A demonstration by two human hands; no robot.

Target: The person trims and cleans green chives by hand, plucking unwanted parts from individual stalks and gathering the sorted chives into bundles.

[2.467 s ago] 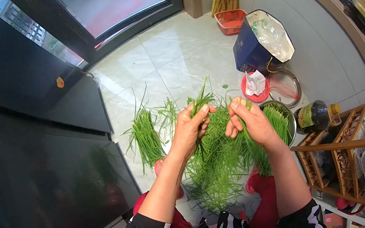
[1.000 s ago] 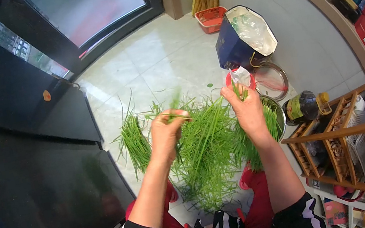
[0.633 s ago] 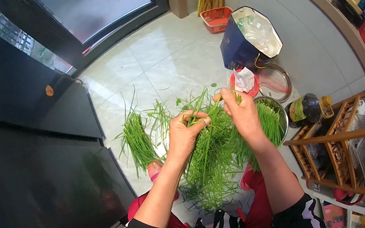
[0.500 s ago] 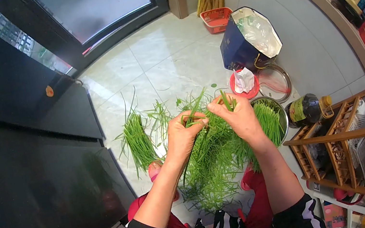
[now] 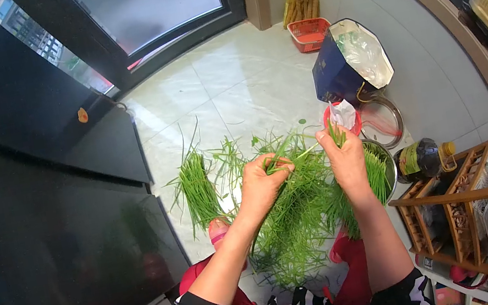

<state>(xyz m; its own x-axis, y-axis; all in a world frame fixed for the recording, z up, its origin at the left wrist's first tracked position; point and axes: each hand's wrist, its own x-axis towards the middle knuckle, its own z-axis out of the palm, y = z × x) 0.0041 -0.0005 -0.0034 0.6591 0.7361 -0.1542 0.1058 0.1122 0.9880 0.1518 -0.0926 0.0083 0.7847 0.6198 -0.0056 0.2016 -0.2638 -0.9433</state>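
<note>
Two grips, mid-frame: the left hand (image 5: 258, 186) pinches a green tuft (image 5: 271, 164), the right hand (image 5: 348, 163) what seems a small bunch (image 5: 337, 135). A hard tug could snap the pale stem (image 5: 307, 152) between them, dropping bits on the pile (image 5: 296, 228) below.

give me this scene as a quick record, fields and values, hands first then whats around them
left hand: the left hand grips leafy green stalks
right hand: the right hand grips a small green bunch
below hands: loose green pile on tiled floor
left of pile: neater green bundle
right of pile: metal bowl holding greens, then dark bottle with yellow cap
beyond right hand: red container with white paper, blue bag, red basket
</note>
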